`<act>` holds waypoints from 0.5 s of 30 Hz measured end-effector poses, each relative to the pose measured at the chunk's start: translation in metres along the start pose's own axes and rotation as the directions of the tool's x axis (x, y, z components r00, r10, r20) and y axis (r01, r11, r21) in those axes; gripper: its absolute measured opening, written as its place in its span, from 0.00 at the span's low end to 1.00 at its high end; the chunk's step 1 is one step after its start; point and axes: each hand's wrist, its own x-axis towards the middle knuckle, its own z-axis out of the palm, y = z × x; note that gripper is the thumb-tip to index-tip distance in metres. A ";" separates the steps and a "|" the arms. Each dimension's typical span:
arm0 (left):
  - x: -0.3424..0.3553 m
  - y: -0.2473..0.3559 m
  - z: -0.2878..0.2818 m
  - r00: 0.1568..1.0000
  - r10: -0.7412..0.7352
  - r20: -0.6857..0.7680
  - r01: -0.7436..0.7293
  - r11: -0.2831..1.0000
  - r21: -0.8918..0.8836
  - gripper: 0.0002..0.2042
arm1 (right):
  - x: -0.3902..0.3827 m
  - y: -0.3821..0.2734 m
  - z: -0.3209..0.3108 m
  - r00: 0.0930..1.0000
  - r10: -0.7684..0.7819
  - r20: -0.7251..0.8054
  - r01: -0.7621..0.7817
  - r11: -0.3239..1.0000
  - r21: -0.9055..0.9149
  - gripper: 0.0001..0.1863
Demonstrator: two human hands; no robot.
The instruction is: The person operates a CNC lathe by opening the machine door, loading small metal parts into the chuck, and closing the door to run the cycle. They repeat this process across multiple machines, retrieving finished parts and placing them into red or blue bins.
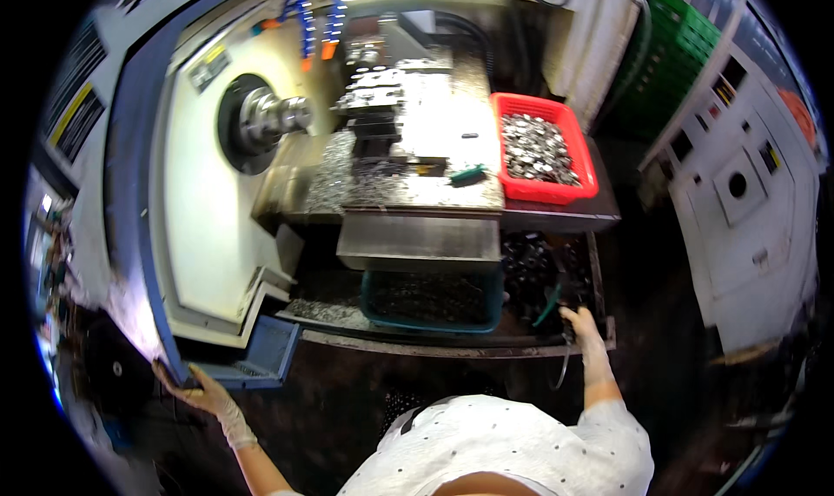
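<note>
So the small dark tool (569, 330) is in the person's right hand (587, 329), low at the front right of the machine, just above the edge of the bottom tray (469, 352). The fingers look curled closed around it, though it's pretty blurry, so I can't tell exactly what it is. A thin pale hose (566, 367) curves down below that hand, and a green curved strip (547, 307) sits just left of the fingertips.

Left hand (208, 398) is way over on the other side, at the lower end of the blue door frame (165, 322). Thumb and fingers are spread wide around its edge; can't tell if they're actually gripping.

Near the right hand there's a pile of dark bits (526, 266), with a teal bin (434, 327) left of it under a metal ledge (417, 240). Up on the machine, a red basket (543, 190) full of small shiny metal pieces (537, 148) sits to the right, with a dark green object (467, 175) lying left of it. Further left is the chuck (261, 118), and blue-and-orange nozzles (307, 27) hang near the top. Green crates (673, 62) are stacked back right.
</note>
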 end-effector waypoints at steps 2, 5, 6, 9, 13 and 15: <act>-0.001 0.002 0.009 0.999 -0.031 -0.009 0.031 1.000 0.000 0.23 | -0.037 -0.041 0.010 0.983 -0.175 0.060 0.145 0.930 0.339 0.16; -0.003 0.001 -0.003 0.997 -0.051 -0.049 0.051 0.999 0.000 0.22 | -0.062 -0.109 0.080 0.723 -0.665 0.184 0.407 0.626 0.665 0.19; -0.001 0.004 0.001 0.999 -0.004 -0.035 0.005 1.000 0.011 0.22 | -0.062 -0.130 0.107 0.698 -0.666 0.263 0.331 0.626 0.706 0.18; -0.001 0.004 0.004 1.000 -0.011 -0.026 0.010 0.999 -0.045 0.22 | -0.047 -0.189 0.212 0.732 -0.426 0.531 -0.095 0.708 0.700 0.16; 0.002 0.006 0.005 1.000 -0.018 -0.015 0.017 0.998 -0.058 0.22 | -0.018 -0.255 0.366 0.796 -0.448 0.407 0.059 0.727 0.684 0.08; 0.003 0.007 0.008 1.000 0.012 -0.020 -0.013 0.998 -0.062 0.22 | 0.005 -0.270 0.418 0.889 -0.394 0.233 0.096 0.659 0.746 0.02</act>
